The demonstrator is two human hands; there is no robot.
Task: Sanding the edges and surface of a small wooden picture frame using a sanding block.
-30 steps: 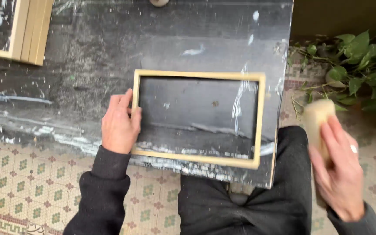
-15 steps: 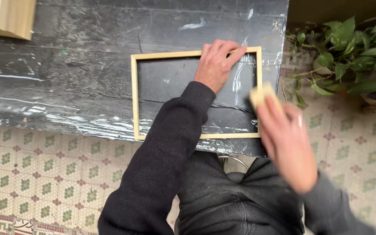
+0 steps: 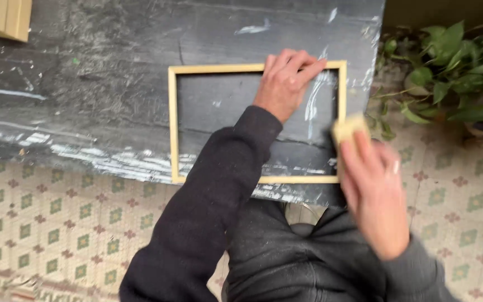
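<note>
Pale wood makes up the rectangular frame (image 3: pixel 171 120) lying flat on the dark, paint-streaked bench (image 3: pixel 85 84), near its front edge. Left hand (image 3: pixel 286 84) reaches across and rests on the frame's far rail, fingers spread flat, gripping nothing. Right hand (image 3: pixel 375 196) is curled around a small tan block (image 3: pixel 349 127) held against the frame's right rail. Leafy green plant (image 3: pixel 454 61) sits beside the bench, above a patterned tile floor (image 3: pixel 46 218).
</note>
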